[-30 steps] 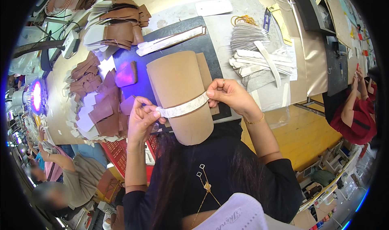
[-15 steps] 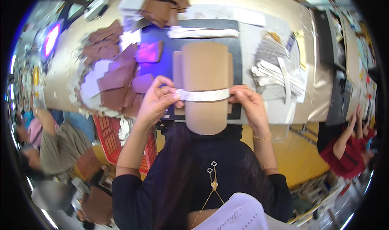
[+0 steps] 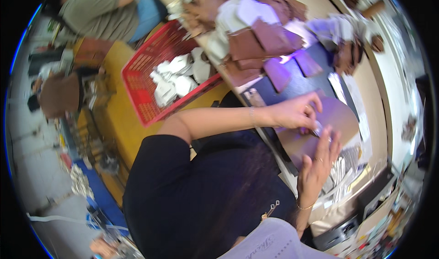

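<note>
A tan, round-ended board (image 3: 344, 117) lies on the dark mat (image 3: 320, 60) on the worktable. My left hand (image 3: 302, 114) is over it, thumb and fingertips pinched on a white strip (image 3: 318, 128) of which only a short bit shows. Just beside it, my right hand (image 3: 319, 161) rests along the board with its fingers stretched out, the fingertips close to the strip. The rest of the strip is hidden by my fingers.
Brown leather-like pieces (image 3: 247, 44) are heaped at the table's far left. Two purple-lit pieces lie on the mat. White strips (image 3: 339, 168) are bundled beyond my right hand. A red basket (image 3: 130, 92) with white cut pieces (image 3: 176, 81) stands left, near a seated person (image 3: 98, 12).
The view has swung to the left, bringing the red basket into full sight. My hands, earlier apart at the strip's two ends, are now close together; the right fingers have straightened.
</note>
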